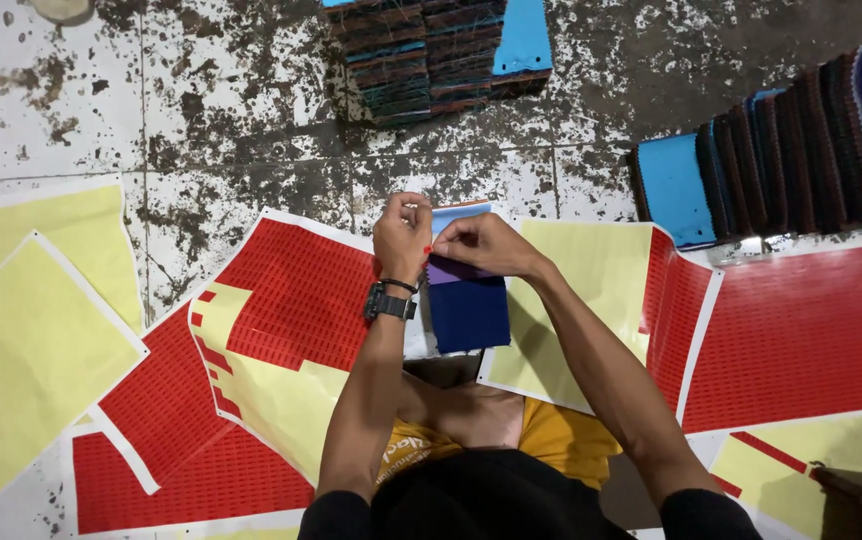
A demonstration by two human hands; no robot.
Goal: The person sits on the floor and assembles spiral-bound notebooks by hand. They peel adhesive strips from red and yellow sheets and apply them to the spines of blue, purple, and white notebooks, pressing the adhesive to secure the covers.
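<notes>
1. The left hand (403,238) is closing finger and thumb on the top edge of a small blue pad (468,310), just above frame centre; a black watch (389,303) is sitting on its wrist.
2. The right hand (486,243) is pinching the same top edge from the 3 o'clock side, its fingers curled shut, touching the left hand's fingertips.
3. The pad is hanging upright between both hands; a purple band (451,270) is showing just under the fingers and a light blue strip (459,212) is sticking out above them.
4. A tiny red sticker (427,250) is showing at the left hand's fingertips; which finger is carrying it cannot be told.
5. Red sticker sheets (296,290) are lying on the floor (201,110) at 9 o'clock of the hands, and another red sheet (791,335) is lying at 3 o'clock.
6. Yellow backing sheets (26,355) are spreading toward 8 o'clock, partly peeled; one yellow sheet (601,290) is lying just beside the right forearm.
7. A stack (431,60) of pads is lying at 12 o'clock, well apart from the hands.
8. A row (781,150) of pads on edge is leaning at 2 o'clock.
</notes>
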